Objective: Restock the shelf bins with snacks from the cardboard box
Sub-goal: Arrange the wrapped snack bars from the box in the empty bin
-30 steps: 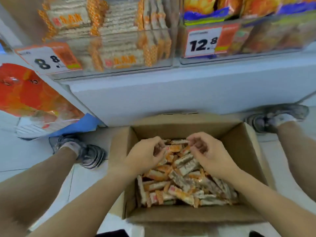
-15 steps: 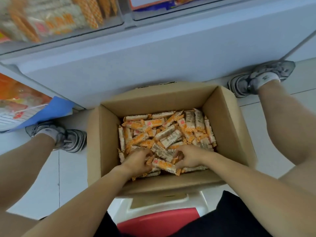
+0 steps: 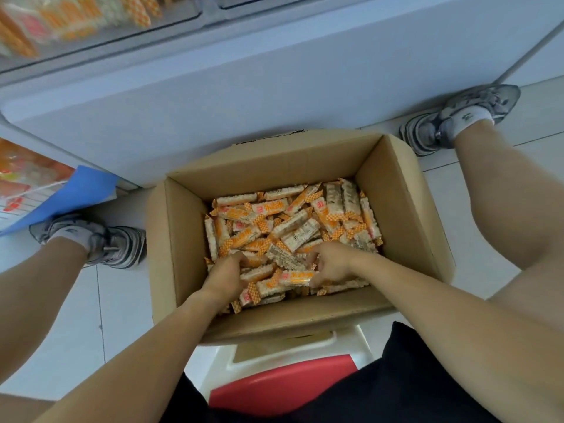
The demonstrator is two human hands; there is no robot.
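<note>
An open cardboard box (image 3: 399,209) stands on the floor between my feet. It holds several orange-and-white wrapped snack bars (image 3: 293,221) in a loose heap. Both hands are down in the near part of the box. My left hand (image 3: 224,274) has its fingers curled into the bars and grips some of them. My right hand (image 3: 329,264) also curls round bars, and one bar (image 3: 294,277) sticks out from under it toward the left hand. The clear shelf bin (image 3: 91,22) with the same snacks shows blurred at the top left.
A white shelf base (image 3: 274,80) rises right behind the box. My shoes (image 3: 100,239) (image 3: 457,117) flank the box on the tiled floor. A red-and-white stool (image 3: 283,380) is under me. A blue sheet and orange packs (image 3: 45,193) lie left.
The view has tilted down from the bins to the box. Both hands have moved from the middle of the heap to its near edge and dug in among the bars.
</note>
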